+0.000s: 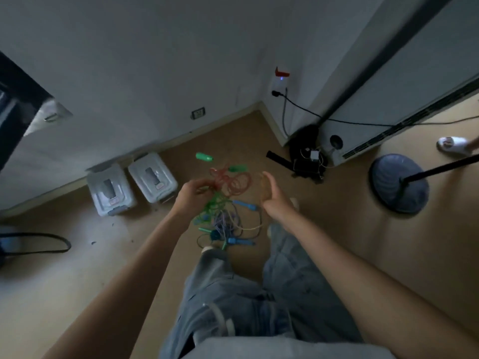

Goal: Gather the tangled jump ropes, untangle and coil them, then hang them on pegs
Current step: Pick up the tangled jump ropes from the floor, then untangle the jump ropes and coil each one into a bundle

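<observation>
A person in loose grey-blue trousers (233,294) stands on a tan floor (324,242), both bare arms stretched out over a tangle of jump ropes (223,216). The left hand (193,196) has its fingers curled around strands of the tangle, with orange-red rope loops (233,183) and green rope (215,206) gathered at the fist. The right hand (270,191) is raised just beside the bundle, fingers loosely curved and slightly apart; motion blur hides whether a thin yellowish strand near the fingertips is actually pinched. Below the hands, purple, yellow and dark cords spill to the floor by the person's feet, with blue handles (242,204) among them. A green handle (204,156) shows farther toward the room's corner, a second one (237,168) nearer the red loops. Two lidded plastic storage boxes (153,177) sit against the white wall's skirting at the floor's far left edge. A round lamp or fan base (399,183) stands at the right, near a sandalled foot (452,145) at the frame's edge.
</observation>
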